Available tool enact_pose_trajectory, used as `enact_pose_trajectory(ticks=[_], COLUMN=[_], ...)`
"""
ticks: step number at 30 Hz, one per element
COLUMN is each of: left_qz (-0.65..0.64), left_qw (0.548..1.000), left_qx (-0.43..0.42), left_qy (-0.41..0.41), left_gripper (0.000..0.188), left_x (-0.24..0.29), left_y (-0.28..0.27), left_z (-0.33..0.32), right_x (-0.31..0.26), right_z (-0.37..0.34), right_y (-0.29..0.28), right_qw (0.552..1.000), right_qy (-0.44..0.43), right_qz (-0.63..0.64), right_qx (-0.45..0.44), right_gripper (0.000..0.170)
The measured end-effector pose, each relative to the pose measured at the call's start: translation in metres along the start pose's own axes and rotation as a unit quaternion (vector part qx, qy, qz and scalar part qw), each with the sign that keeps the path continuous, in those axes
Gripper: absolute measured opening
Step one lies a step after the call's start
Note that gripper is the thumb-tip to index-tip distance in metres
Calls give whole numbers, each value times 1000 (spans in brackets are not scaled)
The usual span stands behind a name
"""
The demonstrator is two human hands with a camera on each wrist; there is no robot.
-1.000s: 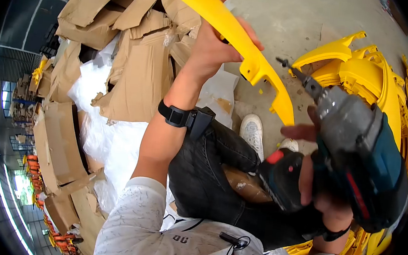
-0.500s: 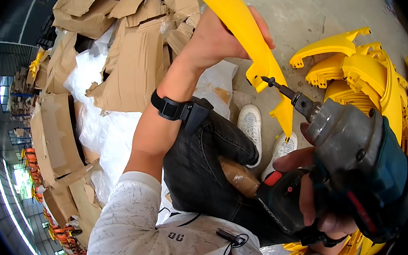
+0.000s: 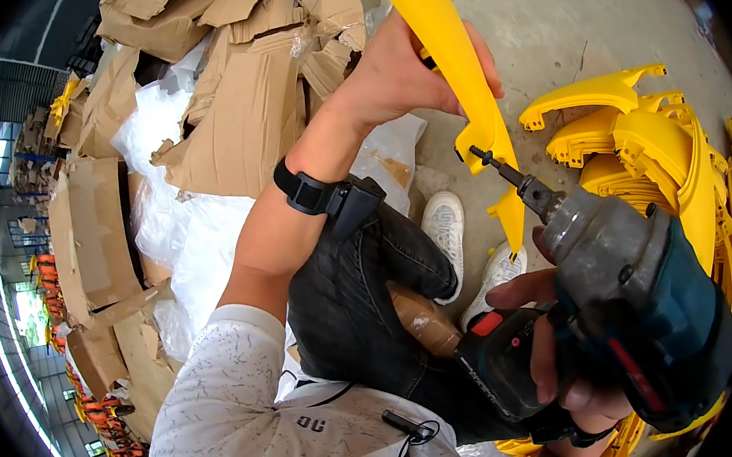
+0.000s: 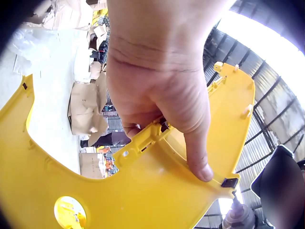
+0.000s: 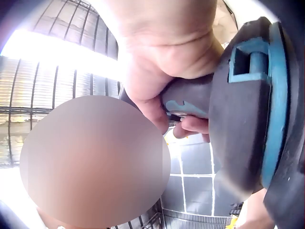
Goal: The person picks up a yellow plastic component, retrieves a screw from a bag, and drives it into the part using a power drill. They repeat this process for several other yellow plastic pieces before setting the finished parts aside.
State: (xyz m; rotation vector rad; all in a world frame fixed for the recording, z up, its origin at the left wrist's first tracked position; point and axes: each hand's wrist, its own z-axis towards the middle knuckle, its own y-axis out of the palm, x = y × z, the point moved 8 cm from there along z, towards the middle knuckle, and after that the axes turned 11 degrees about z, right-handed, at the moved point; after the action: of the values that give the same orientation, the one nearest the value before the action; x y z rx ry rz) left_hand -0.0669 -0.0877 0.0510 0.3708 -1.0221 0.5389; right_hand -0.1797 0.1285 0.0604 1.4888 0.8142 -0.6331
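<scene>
Gripping yellow panel [image 3: 459, 62] with left fingers [image 3: 483, 60]; holding power driver [image 3: 643, 244] in right fingers [image 3: 544, 362], with bit [image 3: 504, 167] near left thumb [image 4: 197, 160].

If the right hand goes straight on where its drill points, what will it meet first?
The drill tip would likely meet the yellow panel first, near the dark clip at its edge; whether they touch is unclear.

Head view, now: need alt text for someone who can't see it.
A person's left hand holds a curved yellow panel while the right hand grips a power drill, its bit pointed at the panel's lower part. Cardboard and plastic sheeting lie at picture left; more yellow parts are piled at right.
</scene>
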Motion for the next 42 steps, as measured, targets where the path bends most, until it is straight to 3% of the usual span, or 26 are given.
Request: enact_pose_trajectory(ticks=[5, 7, 8, 12, 15, 17, 21, 23, 26, 30, 32, 34, 38, 42], left_qz=[73, 154, 85, 42, 201, 147, 131, 117, 132, 115, 115, 105, 59, 70], left_qw=[997, 987, 995, 997, 978, 987, 986, 991, 988, 991, 988, 989, 995, 992], left_qx=[-8, -25, -3, 32, 53, 59, 58, 37, 58, 42, 27, 24, 26, 29], left_qy=[11, -34, -55, -55, 12, 1, 89, 58, 51, 56, 104, 104, 75, 103], left_gripper=[109, 113, 115, 116, 113, 111, 106, 105, 104, 102, 100, 100, 100, 100], left_x=[6, 6, 4, 2, 3, 0, 5, 5, 14, 15, 18, 16, 21, 15], left_y=[1, 4, 6, 13, 9, 12, 13, 16, 14, 14, 16, 15, 15, 12], left_z=[2, 6, 5, 2, 3, 3, 5, 5, 2, 3, 4, 4, 0, 2], right_x=[-15, -29, -33, -47, -49, -48, -42, -43, -40, -42, -40, -43, -39, -37], right_z=[-7, -11, -11, -19, -21, -21, -18, -16, -19, -14, -14, -16, -12, -9], right_y=[-4, -6, -5, 4, 11, 15, 18, 23, 25, 33, 34, 34, 32, 36], right_qw=[998, 997, 996, 992, 989, 987, 983, 986, 987, 984, 980, 975, 980, 984], right_qy=[-37, -45, -46, -30, -15, -8, 2, -39, -4, 11, 11, -22, 12, -14], right_qz=[-41, -63, -73, -119, -145, -159, -184, -164, -155, -170, -192, -212, -189, -176], right_qx=[25, 23, 19, 6, 5, 6, 8, 1, 44, 51, 51, 67, 56, 34], right_gripper=[87, 86, 86, 86, 85, 85, 85, 83, 83, 79, 78, 84, 84, 75])
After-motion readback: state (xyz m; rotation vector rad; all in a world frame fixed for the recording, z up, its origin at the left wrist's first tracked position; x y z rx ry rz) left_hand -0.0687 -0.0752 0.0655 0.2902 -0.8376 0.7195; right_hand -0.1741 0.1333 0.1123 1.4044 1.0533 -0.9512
